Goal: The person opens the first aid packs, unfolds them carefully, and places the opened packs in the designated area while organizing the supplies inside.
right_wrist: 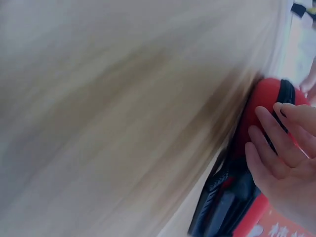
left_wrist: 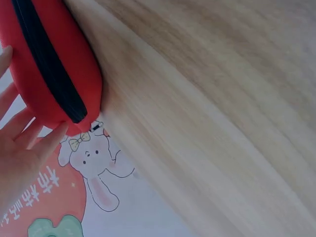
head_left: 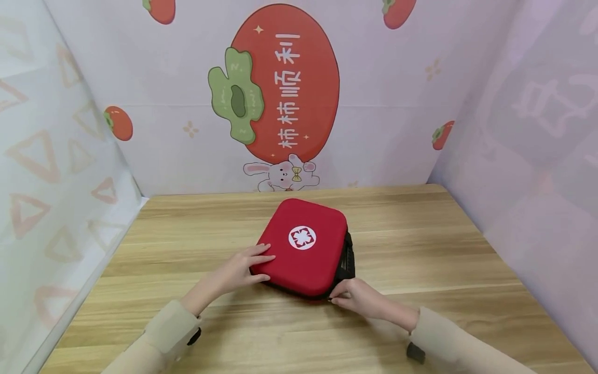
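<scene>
A red zippered first-aid case [head_left: 301,259] with a white round emblem lies at an angle on the table. Its black zipper [left_wrist: 49,64] runs along the side, and a black carry handle [head_left: 347,259] juts out on the right. My left hand [head_left: 245,267] rests on the case's near left corner, fingers spread and fairly straight across the lid and edge. At the near right corner, my right hand [head_left: 357,297] pinches a small dark zipper pull [right_wrist: 283,113] between thumb and index finger. The other right fingers [right_wrist: 269,148] lie along the case's side.
The wood-grain table [head_left: 187,228] extends around the case on all sides. A printed cloth backdrop [head_left: 177,140] with a large persimmon and a rabbit stands behind it. Cloth walls [head_left: 60,182] close off the left and right sides.
</scene>
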`<state>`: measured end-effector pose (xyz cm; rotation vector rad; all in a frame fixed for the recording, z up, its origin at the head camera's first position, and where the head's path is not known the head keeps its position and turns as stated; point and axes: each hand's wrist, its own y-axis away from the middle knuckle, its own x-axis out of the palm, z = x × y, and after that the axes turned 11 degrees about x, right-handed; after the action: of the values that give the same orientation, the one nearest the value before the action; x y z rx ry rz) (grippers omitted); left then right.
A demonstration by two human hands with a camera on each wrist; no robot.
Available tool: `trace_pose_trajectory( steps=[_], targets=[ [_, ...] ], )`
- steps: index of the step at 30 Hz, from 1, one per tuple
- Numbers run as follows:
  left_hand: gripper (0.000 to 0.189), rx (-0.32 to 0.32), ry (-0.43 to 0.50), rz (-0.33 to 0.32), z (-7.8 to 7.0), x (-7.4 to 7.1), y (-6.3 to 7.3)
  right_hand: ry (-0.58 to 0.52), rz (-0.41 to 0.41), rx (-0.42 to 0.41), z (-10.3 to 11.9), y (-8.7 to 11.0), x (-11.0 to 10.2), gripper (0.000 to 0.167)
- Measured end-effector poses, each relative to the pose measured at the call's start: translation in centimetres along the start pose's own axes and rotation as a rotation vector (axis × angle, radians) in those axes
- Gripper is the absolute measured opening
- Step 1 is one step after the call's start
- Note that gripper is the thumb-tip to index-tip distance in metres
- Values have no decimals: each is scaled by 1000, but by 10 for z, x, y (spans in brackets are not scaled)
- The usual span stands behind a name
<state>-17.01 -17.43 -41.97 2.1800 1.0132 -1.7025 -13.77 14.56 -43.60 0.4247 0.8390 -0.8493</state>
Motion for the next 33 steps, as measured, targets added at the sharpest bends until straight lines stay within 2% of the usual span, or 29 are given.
trace_pose_trajectory(
  steps=[4,6,9,13,16,21,27,33],
  targets=[
    [43,36,-28,-17,-7,-2,8,8,-64,-87,-14,2,-8,13],
    [41,51,-37,-29,-10,-1,11,5,-82,-105,-21,2,-12,15],
    [39,95,-55,-62,-16,2,16,3,-78,-52,-30,0,-18,11],
    [36,200,-89,-134,-23,8,19,25,-71,57,-39,-4,-26,10],
    [35,279,-125,-194,-28,12,20,38,-89,96,-42,-8,-31,9],
    [35,361,-142,-259,-35,17,18,15,-117,141,-49,-15,-36,8],
    [35,430,-150,-294,-47,23,12,14,-149,186,-57,-29,-41,10],
    [37,462,-125,-286,-57,27,4,4,-177,247,-61,-47,-45,11]
  ],
)
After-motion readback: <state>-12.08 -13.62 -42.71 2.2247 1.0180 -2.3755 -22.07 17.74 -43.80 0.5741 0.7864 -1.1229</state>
